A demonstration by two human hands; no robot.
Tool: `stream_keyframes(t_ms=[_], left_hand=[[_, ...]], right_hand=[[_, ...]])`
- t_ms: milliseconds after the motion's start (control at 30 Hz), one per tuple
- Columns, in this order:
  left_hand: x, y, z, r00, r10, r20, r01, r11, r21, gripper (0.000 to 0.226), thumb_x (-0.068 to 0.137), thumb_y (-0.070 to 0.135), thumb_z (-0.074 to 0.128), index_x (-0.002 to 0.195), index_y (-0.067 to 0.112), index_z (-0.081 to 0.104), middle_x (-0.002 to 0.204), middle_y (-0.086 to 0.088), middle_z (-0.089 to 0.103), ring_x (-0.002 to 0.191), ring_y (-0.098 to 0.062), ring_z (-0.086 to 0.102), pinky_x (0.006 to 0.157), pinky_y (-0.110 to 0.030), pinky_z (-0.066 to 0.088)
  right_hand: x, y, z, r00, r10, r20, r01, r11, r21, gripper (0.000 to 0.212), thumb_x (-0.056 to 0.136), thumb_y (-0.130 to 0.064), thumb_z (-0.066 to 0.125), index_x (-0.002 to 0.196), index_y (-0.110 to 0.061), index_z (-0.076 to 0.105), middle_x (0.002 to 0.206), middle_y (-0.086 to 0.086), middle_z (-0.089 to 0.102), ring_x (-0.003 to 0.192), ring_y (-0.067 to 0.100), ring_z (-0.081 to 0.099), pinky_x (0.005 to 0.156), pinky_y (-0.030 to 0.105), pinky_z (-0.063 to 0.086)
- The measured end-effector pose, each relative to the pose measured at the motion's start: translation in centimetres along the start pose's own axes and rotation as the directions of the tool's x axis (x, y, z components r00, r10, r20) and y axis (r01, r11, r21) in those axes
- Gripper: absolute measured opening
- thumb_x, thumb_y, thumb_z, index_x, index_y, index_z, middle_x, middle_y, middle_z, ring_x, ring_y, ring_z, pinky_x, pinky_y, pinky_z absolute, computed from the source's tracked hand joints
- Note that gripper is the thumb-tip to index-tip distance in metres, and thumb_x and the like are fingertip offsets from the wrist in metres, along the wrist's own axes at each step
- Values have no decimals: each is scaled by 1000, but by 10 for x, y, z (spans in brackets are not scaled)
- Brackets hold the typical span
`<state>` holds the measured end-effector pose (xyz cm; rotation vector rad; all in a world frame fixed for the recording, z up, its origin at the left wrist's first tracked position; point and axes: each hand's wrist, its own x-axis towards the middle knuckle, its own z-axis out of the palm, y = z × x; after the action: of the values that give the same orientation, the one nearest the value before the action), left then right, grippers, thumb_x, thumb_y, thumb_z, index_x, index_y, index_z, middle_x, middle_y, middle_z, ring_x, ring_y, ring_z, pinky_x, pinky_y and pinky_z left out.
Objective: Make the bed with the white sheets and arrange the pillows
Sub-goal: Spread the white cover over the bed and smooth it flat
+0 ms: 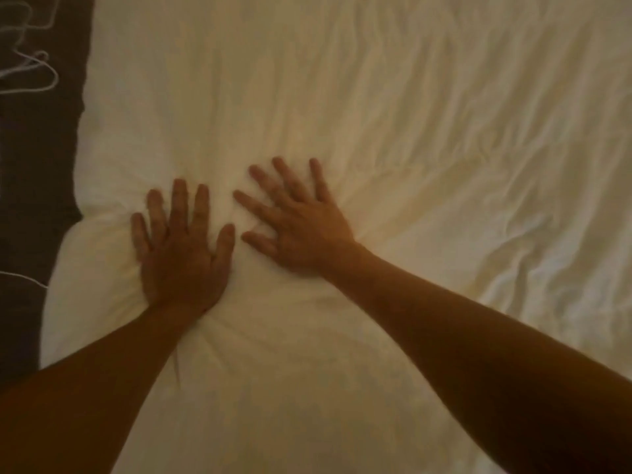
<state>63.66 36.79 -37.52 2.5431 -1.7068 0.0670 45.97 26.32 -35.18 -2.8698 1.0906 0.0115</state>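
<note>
Both bare forearms (85, 405) enter from the near side; left hand (181, 258) and right hand (302, 234), side by side, fingers straight and spread, press flat on the wrinkled white sheet (444, 131) near its left edge, gripping nothing, beside a dark brown surface (34, 172).

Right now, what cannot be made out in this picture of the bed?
Head view.
Wrinkled white fabric sheet: cut off by the top, right and bottom edges.
Sheet under the left hand and right hand: hidden by them.
Pillows: none told apart.
Thin pale cord on the dark brown strip: blurred, cut off left.
</note>
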Motion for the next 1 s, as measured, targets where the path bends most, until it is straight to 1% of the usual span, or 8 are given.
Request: stream_keyframes(t_ms=[67,133,200,500,633,767,867,1000], left_hand=[[0,2,2,1000,-11,-21,10,1000,-28,69,99,58,26,161,29,19,170,-3,14,155,-35,8,124,-57,5],[1,2,4,999,-17,-28,15,999,-47,70,98,57,29,161,28,22,169,-3,15,156,-35,8,124,-57,5],[2,4,3,1000,-14,-14,13,999,-46,70,98,57,29,161,26,23,169,-4,15,156,-36,7,124,-58,5],[6,6,-5,999,-16,42,16,1000,23,72,97,58,27,160,24,25,169,-7,17,154,-38,10,123,-60,7],[20,8,-20,965,-75,253,44,991,124,74,96,67,19,161,31,18,170,0,11,155,-34,7,122,-57,6],[21,52,-62,913,-253,320,172,950,261,69,104,55,29,163,22,14,170,-4,10,154,-41,3,124,-57,5],[-10,137,-75,968,-165,187,150,984,91,65,105,44,30,160,9,24,167,-13,22,152,-45,13,123,-59,11],[-82,278,-67,994,99,52,-82,962,-262,65,102,42,28,159,10,30,164,-10,29,154,-36,17,124,-54,11]], right_hand=[[-26,75,-4,971,240,19,-239,970,-50,69,96,-74,13,159,-46,13,171,-3,6,157,25,2,121,63,-5],[-72,156,-16,825,559,87,-555,829,-62,75,92,-81,5,159,-47,3,171,-6,-1,157,23,-2,120,66,-5],[-106,203,-23,697,700,157,-696,713,-85,78,89,-84,2,158,-48,-4,171,-6,-6,157,22,-5,119,68,-3],[-102,209,3,732,677,78,-679,734,-8,75,93,-80,7,159,-46,-4,171,-2,-5,157,25,-4,118,70,0],[-98,214,1,761,632,149,-641,768,17,79,91,-82,6,160,-44,-1,171,0,-8,157,25,-7,116,71,-6],[-106,237,-26,808,515,286,-584,767,266,80,93,-80,22,160,-41,3,170,-2,-10,156,22,-12,119,65,-10],[-147,248,-50,896,404,187,-444,786,430,78,98,-71,31,162,-33,6,171,0,0,157,24,-6,125,55,-4],[-221,252,-59,936,309,171,-346,898,272,87,89,-75,9,163,-29,7,171,4,2,156,32,-7,125,54,-4]])
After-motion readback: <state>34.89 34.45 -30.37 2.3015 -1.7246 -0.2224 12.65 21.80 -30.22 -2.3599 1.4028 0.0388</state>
